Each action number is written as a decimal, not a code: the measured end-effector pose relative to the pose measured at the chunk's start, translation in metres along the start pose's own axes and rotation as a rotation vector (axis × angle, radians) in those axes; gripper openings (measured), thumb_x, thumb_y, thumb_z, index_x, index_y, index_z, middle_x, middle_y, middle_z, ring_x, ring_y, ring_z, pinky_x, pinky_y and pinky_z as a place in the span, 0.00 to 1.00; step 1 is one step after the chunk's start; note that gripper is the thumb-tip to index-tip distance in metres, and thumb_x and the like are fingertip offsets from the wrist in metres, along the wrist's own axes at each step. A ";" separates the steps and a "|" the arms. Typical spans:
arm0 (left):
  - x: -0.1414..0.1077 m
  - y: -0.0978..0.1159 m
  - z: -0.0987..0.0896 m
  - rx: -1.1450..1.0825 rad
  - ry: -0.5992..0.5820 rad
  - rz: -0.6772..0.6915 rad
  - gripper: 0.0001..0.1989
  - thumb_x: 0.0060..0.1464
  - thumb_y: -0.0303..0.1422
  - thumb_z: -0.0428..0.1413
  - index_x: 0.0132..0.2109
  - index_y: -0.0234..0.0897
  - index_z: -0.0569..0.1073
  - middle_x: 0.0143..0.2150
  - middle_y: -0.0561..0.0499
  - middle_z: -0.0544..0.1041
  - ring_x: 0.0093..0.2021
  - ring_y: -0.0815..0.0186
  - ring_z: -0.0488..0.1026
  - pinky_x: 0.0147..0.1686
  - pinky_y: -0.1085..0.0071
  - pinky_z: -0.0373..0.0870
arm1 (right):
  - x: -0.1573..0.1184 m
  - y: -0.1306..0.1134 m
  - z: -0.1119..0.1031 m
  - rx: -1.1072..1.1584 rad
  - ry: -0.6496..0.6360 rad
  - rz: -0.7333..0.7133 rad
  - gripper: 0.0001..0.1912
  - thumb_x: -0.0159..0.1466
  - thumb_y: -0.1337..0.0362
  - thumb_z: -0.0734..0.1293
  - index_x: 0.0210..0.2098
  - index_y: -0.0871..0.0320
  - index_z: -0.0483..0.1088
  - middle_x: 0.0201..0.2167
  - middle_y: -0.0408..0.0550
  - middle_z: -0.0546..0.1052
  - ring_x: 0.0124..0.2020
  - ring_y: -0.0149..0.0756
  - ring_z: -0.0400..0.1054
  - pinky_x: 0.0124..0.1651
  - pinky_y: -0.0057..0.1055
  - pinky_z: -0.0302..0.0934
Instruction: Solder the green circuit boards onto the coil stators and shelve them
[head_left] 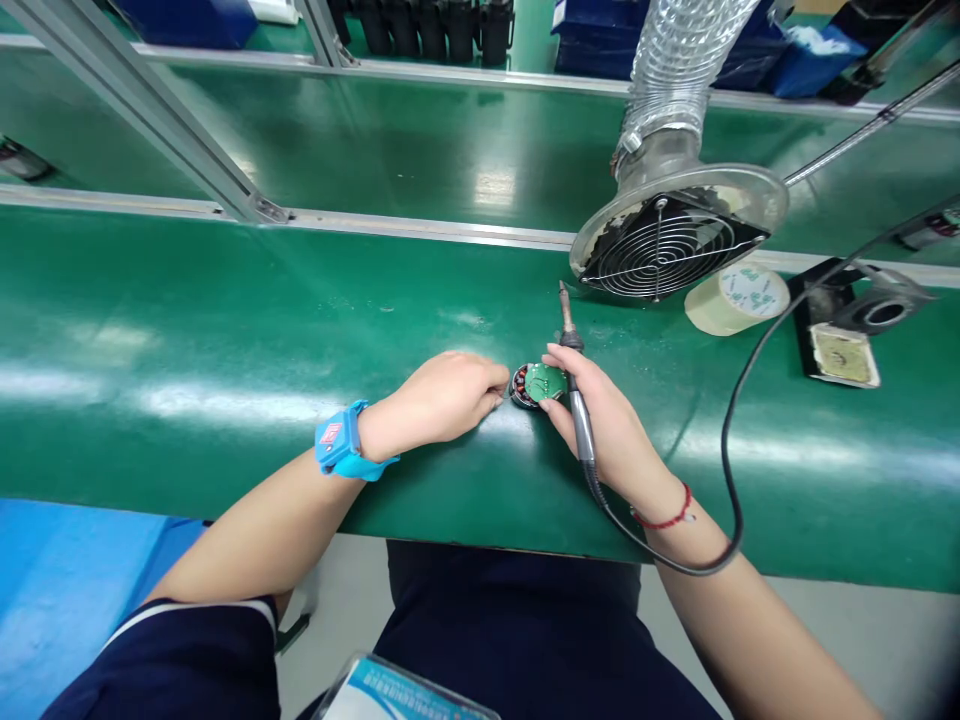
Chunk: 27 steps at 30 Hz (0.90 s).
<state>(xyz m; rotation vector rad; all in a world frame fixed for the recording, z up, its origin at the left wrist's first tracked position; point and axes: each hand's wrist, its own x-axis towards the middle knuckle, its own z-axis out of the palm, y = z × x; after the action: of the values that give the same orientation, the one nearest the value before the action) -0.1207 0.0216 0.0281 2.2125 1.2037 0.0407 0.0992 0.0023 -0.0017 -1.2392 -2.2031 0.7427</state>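
Note:
A small round motor part (pixel 522 387) with a green circuit board (pixel 545 382) over it sits on the green bench. My right hand (pixel 600 415) has a soldering iron (pixel 581 420) lying across it, tip pointing away from me, while its thumb and fingertips hold the board's right edge. At the part's left side is my left hand (pixel 457 395), its fingers pressed together in a pinch; whatever thin thing lies between them is too small to name. A blue band (pixel 349 443) is round my left wrist.
A fume extractor fan (pixel 667 245) hangs beyond my right hand. Behind to the right are a tape roll (pixel 735 298) and an iron stand with a sponge (pixel 844 355). The iron's cable (pixel 731 440) loops over my right forearm. A metal frame post (pixel 150 110) rises at left.

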 end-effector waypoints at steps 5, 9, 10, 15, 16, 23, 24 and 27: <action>0.005 0.012 0.001 -0.255 0.171 0.094 0.07 0.58 0.28 0.49 0.34 0.36 0.71 0.34 0.52 0.70 0.36 0.69 0.66 0.37 0.71 0.61 | 0.001 0.002 0.005 -0.057 0.025 -0.054 0.29 0.64 0.66 0.64 0.63 0.53 0.53 0.52 0.55 0.71 0.52 0.46 0.66 0.54 0.50 0.63; 0.013 0.019 0.019 -0.645 0.196 -0.048 0.04 0.55 0.29 0.52 0.33 0.36 0.71 0.30 0.55 0.71 0.30 0.73 0.65 0.32 0.75 0.62 | -0.002 -0.003 0.004 -0.050 0.096 -0.081 0.29 0.63 0.62 0.65 0.62 0.53 0.54 0.55 0.55 0.69 0.55 0.48 0.63 0.56 0.51 0.60; 0.015 0.020 0.023 -0.705 0.201 -0.084 0.03 0.55 0.30 0.53 0.33 0.36 0.71 0.29 0.56 0.71 0.29 0.73 0.65 0.30 0.75 0.61 | -0.003 -0.005 0.003 -0.039 0.123 -0.084 0.29 0.63 0.62 0.66 0.62 0.52 0.54 0.55 0.54 0.69 0.56 0.48 0.62 0.56 0.51 0.59; 0.017 0.025 0.029 -0.705 0.244 -0.123 0.03 0.52 0.28 0.54 0.31 0.35 0.70 0.27 0.57 0.68 0.27 0.74 0.61 0.27 0.74 0.57 | -0.004 -0.019 -0.001 0.024 0.191 -0.140 0.26 0.64 0.68 0.63 0.60 0.50 0.57 0.47 0.50 0.74 0.49 0.44 0.65 0.52 0.48 0.61; 0.017 0.025 0.029 -0.697 0.247 -0.125 0.04 0.52 0.28 0.54 0.30 0.35 0.69 0.26 0.57 0.67 0.27 0.74 0.61 0.27 0.74 0.57 | -0.003 -0.020 -0.001 0.034 0.205 -0.141 0.25 0.64 0.69 0.62 0.60 0.49 0.57 0.44 0.49 0.74 0.47 0.43 0.65 0.51 0.46 0.62; 0.016 0.027 0.028 -0.698 0.240 -0.117 0.06 0.55 0.31 0.53 0.30 0.36 0.66 0.26 0.57 0.65 0.27 0.73 0.60 0.27 0.74 0.57 | -0.005 -0.014 0.003 -0.122 0.222 -0.091 0.19 0.66 0.69 0.61 0.56 0.52 0.60 0.34 0.46 0.74 0.37 0.41 0.64 0.41 0.40 0.60; 0.016 0.028 0.029 -0.677 0.254 -0.120 0.07 0.55 0.31 0.52 0.29 0.36 0.65 0.26 0.57 0.64 0.27 0.73 0.60 0.27 0.73 0.57 | -0.006 -0.013 0.004 -0.198 0.190 -0.103 0.18 0.66 0.68 0.60 0.55 0.53 0.61 0.32 0.47 0.74 0.36 0.41 0.63 0.39 0.39 0.58; 0.016 0.032 0.031 -0.593 0.311 -0.127 0.10 0.55 0.28 0.51 0.27 0.36 0.59 0.27 0.56 0.62 0.28 0.73 0.59 0.28 0.73 0.56 | -0.010 -0.010 0.005 -0.378 0.101 -0.157 0.17 0.67 0.67 0.58 0.55 0.56 0.62 0.28 0.47 0.72 0.33 0.42 0.61 0.35 0.38 0.54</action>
<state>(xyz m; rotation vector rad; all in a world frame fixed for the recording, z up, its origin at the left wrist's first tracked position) -0.0779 0.0055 0.0156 1.6430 1.2851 0.6268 0.0941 -0.0117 0.0002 -1.2242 -2.3917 0.2012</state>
